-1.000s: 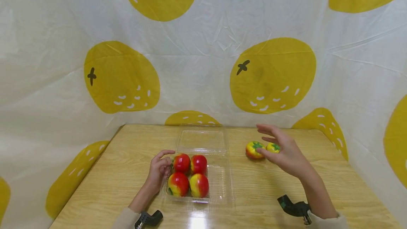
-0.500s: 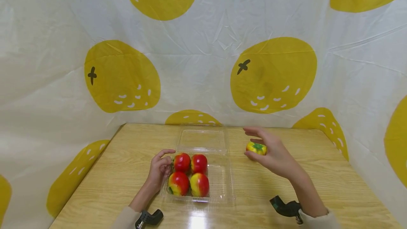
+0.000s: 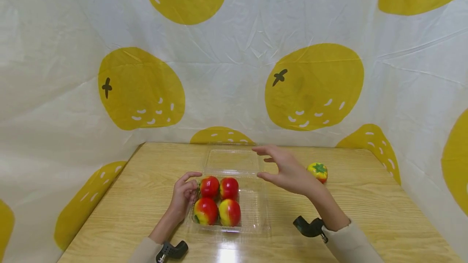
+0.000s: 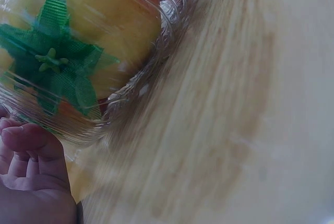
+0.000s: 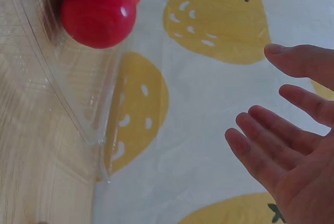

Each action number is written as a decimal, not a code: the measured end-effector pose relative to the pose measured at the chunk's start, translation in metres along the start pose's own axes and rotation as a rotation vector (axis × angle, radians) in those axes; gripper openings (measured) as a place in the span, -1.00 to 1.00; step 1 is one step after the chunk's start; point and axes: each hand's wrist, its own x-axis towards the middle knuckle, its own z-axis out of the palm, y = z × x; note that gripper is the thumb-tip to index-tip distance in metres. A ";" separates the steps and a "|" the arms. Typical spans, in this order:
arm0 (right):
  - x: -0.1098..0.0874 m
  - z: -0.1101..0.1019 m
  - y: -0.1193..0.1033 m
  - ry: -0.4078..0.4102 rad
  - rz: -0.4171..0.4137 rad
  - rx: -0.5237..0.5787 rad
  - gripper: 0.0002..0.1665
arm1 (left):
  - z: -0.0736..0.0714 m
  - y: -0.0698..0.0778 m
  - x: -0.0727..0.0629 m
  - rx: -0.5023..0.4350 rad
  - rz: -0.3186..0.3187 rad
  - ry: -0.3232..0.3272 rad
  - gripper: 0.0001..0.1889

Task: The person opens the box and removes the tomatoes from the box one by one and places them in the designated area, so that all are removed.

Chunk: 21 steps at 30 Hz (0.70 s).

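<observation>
A clear plastic clamshell box lies with its lid laid back. Several red-and-yellow artificial fruits fill its left and middle part. My left hand holds the box's left edge; in the left wrist view its curled fingers touch the rim beside a fruit with a green leafy top. My right hand hovers at the right side of the lid, fingers spread and nothing in them, as the right wrist view shows. Just right of it sits a loose fruit with a green star-shaped top.
The box stands on a wooden table. A white curtain with yellow fruit prints hangs behind and at both sides. Each wrist wears a black camera mount.
My right hand has moved left from the loose fruits toward the box, without a fruit. Two loose fruits showed earlier; one shows now, the other not visible. The left hand stays put.
</observation>
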 end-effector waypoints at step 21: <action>0.044 0.041 -0.002 -0.330 0.033 -0.084 -0.36 | -0.001 0.001 0.001 -0.002 -0.010 -0.003 -0.70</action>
